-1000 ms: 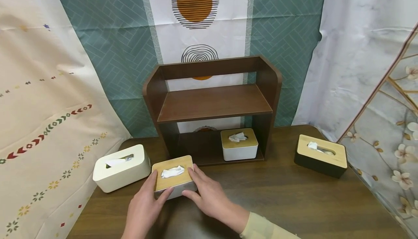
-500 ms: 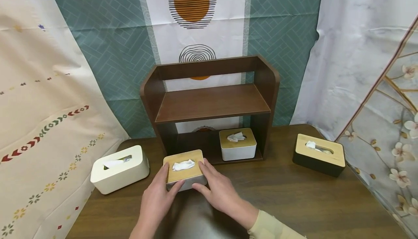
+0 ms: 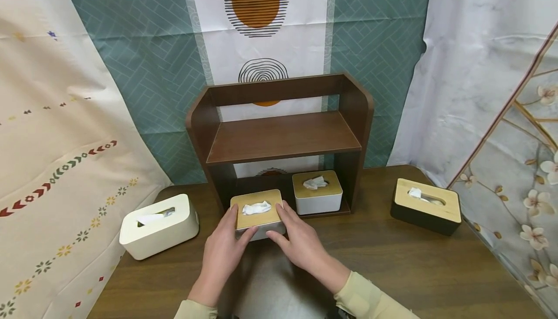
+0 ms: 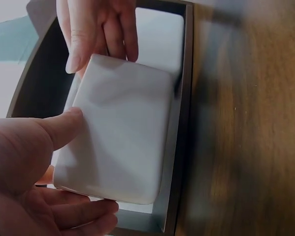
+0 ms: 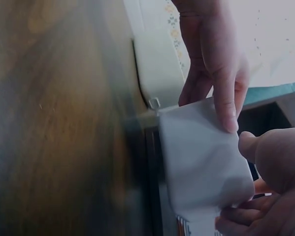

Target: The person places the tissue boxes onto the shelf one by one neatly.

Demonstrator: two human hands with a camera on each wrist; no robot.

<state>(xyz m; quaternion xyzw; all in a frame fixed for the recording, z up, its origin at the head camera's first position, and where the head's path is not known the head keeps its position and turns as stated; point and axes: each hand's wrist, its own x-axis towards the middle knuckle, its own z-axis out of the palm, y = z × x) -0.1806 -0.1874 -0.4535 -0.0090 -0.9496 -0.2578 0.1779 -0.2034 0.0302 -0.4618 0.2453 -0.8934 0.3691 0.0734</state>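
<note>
Held tissue box: I see the white tissue box with a wooden lid (image 3: 257, 221) at the mouth of the shelf's lower compartment, left of centre, a tissue poking from its slot; how far in it reaches I cannot tell.
Hands: the left hand (image 3: 223, 250) and right hand (image 3: 303, 245) grip its two ends.
Brown two-tier shelf (image 3: 283, 137): its left side panel rises close to the left hand; I see the middle board above the lower compartment.
Shelved tissue box (image 3: 318, 204): white with a wooden lid, it fills the lower right, just beside the held one, and blocks that side for me.
Cream tissue box (image 3: 159, 231): on the tabletop (image 3: 375, 265), left of the shelf.
Black tissue box with a wooden lid (image 3: 426, 212): well off to the right.
Green-and-white cloth (image 3: 152, 76): hangs behind the shelf.
</note>
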